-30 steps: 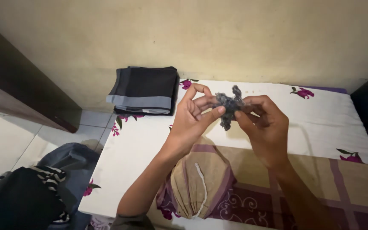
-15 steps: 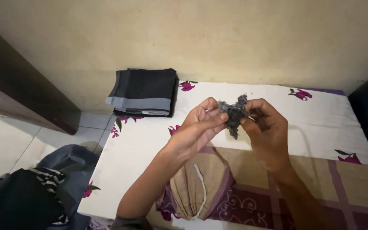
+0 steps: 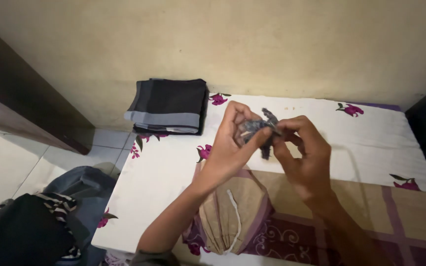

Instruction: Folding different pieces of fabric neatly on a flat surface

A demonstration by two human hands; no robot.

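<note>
You have no packages here. You have no labels or signs either. You see no screens anywhere around you.

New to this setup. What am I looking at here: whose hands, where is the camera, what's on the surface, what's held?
There is no machine here: a person works with two bare hands, and the single camera sits on their head, looking down at them. The left hand and the right hand meet above a mattress with a white flowered sheet. Between their fingers they pinch a small crumpled piece of dark grey fabric; what kind of item it is cannot be told. Below the arms lies a tan and purple cloth with a white cord. At the far left corner of the mattress sits a folded stack of dark clothes. On the tiled floor to the left is a heap of dark garments.
</note>
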